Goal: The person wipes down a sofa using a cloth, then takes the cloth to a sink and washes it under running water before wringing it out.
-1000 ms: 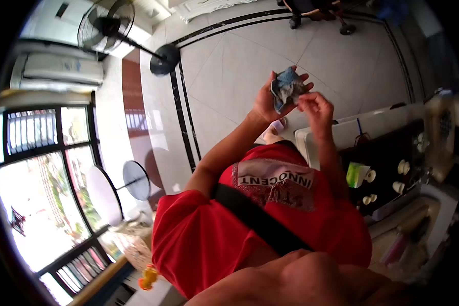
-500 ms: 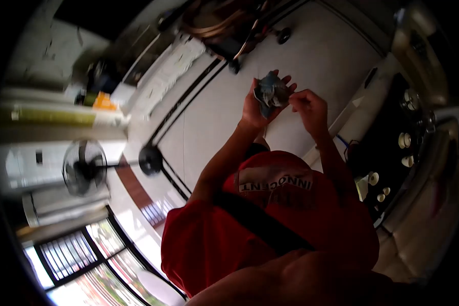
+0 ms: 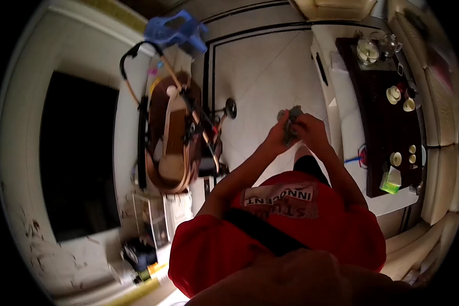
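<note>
A small crumpled grey-blue item, perhaps cloth, is between my hands, in front of my red shirt and above the pale floor. My left hand is closed around its left side and underside. From the right, the bent fingers of my right hand press onto the same item and cover part of it. The item's exact shape is too dark and small to make out.
A stroller stands on the left, with a blue plastic stool beyond it. To the right is a dark-topped table with cups, a glass pot and a green-white packet. A pale sofa lies behind it.
The view has swung towards the stroller and wall screen; the fan and window are out of view. My right hand has come over the item, and my left fingers, formerly spread, have closed around it.
</note>
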`<state>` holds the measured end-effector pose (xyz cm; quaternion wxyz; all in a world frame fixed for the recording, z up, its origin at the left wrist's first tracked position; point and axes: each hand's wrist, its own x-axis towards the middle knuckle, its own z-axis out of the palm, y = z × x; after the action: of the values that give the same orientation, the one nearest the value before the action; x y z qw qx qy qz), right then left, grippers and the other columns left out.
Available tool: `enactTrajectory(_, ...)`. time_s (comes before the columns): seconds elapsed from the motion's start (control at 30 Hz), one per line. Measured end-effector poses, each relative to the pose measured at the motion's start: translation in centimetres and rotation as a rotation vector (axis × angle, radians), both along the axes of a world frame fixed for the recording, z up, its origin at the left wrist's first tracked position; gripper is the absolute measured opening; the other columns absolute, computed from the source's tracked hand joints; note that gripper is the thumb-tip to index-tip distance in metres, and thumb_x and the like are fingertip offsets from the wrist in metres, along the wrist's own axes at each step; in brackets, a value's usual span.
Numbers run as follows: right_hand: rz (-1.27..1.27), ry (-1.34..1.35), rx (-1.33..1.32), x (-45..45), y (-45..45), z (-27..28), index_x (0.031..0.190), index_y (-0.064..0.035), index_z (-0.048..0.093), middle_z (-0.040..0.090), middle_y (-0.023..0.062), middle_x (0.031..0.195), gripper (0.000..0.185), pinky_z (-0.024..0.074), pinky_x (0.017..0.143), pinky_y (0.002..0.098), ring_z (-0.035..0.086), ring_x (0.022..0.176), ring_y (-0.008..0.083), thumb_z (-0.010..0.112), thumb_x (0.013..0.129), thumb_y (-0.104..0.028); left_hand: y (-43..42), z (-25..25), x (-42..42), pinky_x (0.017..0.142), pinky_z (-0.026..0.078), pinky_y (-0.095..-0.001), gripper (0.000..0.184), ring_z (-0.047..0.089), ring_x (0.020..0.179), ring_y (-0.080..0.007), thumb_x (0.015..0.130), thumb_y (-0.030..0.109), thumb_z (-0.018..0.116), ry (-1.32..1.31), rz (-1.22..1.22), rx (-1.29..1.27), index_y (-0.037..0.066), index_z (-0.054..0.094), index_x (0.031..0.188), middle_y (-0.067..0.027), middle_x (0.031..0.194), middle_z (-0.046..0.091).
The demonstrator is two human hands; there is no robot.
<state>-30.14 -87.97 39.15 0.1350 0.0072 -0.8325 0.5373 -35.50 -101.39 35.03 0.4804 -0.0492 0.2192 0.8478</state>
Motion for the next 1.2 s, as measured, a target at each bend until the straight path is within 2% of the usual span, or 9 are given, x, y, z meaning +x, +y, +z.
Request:
enactTrajectory(0.13,-0.046,-0.067,-0.338,-8.3,4.2,-1.7,0.082,0.0000,0.059,0.059,0.0042,0.068,0.004,0.0458,0.059,0.0253,0.053,0.063,0.0077,0.061,0.079,-0.001,4.7,-0.7,-10.2,0.081,0.051,-0.0359,0.044,0.060,0.093,-0.0201,0.093,0.047,0.043,-0.036,-0.104,-0.109,0.013,0.054,0.117,-0.0063,0.108,0.059)
enactTrajectory(0.27,0.006,-0.151,-0.357,-19.2,8.9,-4.4,0.079,-0.0020,0.059,0.059,0.0005,0.068,0.007,0.0454,0.056,0.0218,0.054,0.063,0.0059,0.064,0.081,-0.006,7.3,-4.0,-21.0,0.081,0.052,-0.0387,0.049,0.060,0.095,-0.0218,0.092,0.049,0.041,-0.003,-0.077,-0.197,0.009,0.052,0.118,-0.0090,0.108,0.060)
enactTrajectory(0.37,0.052,-0.191,-0.154,-28.3,9.6,-2.8,0.079,-0.0016,0.060,0.059,0.0034,0.064,0.009,0.0445,0.054,0.0234,0.055,0.061,0.0069,0.065,0.080,-0.008,6.8,-3.4,-29.2,0.079,0.053,-0.0411,0.053,0.060,0.097,-0.0237,0.091,0.052,0.041,0.010,0.043,-0.344,0.007,0.051,0.119,-0.0103,0.109,0.060)
enactTrajectory(0.5,0.154,-0.062,0.038,-40.0,8.6,-0.3,0.081,-0.0013,0.061,0.062,0.0117,0.068,0.013,0.0458,0.056,0.0284,0.057,0.059,0.0131,0.066,0.077,-0.013,5.6,-1.3,-39.6,0.083,0.051,-0.0401,0.053,0.058,0.101,-0.0253,0.093,0.051,0.037,0.103,0.192,-0.263,0.008,0.049,0.121,-0.0117,0.113,0.058)
enactTrajectory(0.6,0.143,-0.056,-0.019,-49.3,8.0,-3.1,0.081,-0.0012,0.062,0.063,0.0109,0.069,0.015,0.0468,0.057,0.0291,0.058,0.060,0.0136,0.067,0.077,-0.014,4.3,-3.3,-49.1,0.088,0.048,-0.0447,0.053,0.054,0.109,-0.0305,0.095,0.050,0.032,-0.101,0.289,-0.178,0.009,0.046,0.124,-0.0136,0.117,0.057)
enactTrajectory(0.7,0.135,-0.169,-0.049,-58.1,8.1,-3.9,0.081,-0.0004,0.062,0.063,0.0077,0.067,0.014,0.0468,0.053,0.0265,0.057,0.058,0.0102,0.066,0.080,-0.013,2.4,-5.0,-59.4,0.092,0.045,-0.0471,0.053,0.052,0.111,-0.0332,0.094,0.050,0.032,-0.031,0.280,-0.224,0.009,0.044,0.126,-0.0155,0.119,0.055)
enactTrajectory(0.93,-0.061,-0.132,-0.351,-77.1,10.8,1.1,0.084,-0.0010,0.062,0.061,0.0027,0.067,0.010,0.0450,0.050,0.0226,0.054,0.057,0.0071,0.064,0.082,-0.010,6.1,1.1,-80.3,0.092,0.044,-0.0519,0.053,0.050,0.114,-0.0368,0.093,0.049,0.036,-0.048,0.162,-0.125,0.007,0.044,0.125,-0.0171,0.125,0.050)
enactTrajectory(1.03,-0.154,-0.097,-0.374,-85.3,14.0,2.6,0.085,0.0000,0.062,0.061,0.0032,0.068,0.008,0.0453,0.052,0.0218,0.054,0.058,0.0074,0.064,0.081,-0.006,8.9,2.8,-89.9,0.093,0.044,-0.0525,0.053,0.050,0.114,-0.0370,0.094,0.049,0.033,0.183,0.072,-0.177,0.008,0.045,0.125,-0.0165,0.125,0.050)
enactTrajectory(1.2,-0.275,0.016,-0.469,-96.7,21.1,2.6,0.082,-0.0002,0.061,0.059,0.0011,0.068,0.006,0.0446,0.053,0.0209,0.053,0.057,0.0065,0.062,0.083,-0.006,13.7,3.8,-103.3,0.090,0.046,-0.0487,0.056,0.052,0.111,-0.0335,0.094,0.052,0.028,0.039,0.172,-0.124,0.008,0.046,0.123,-0.0150,0.123,0.053)
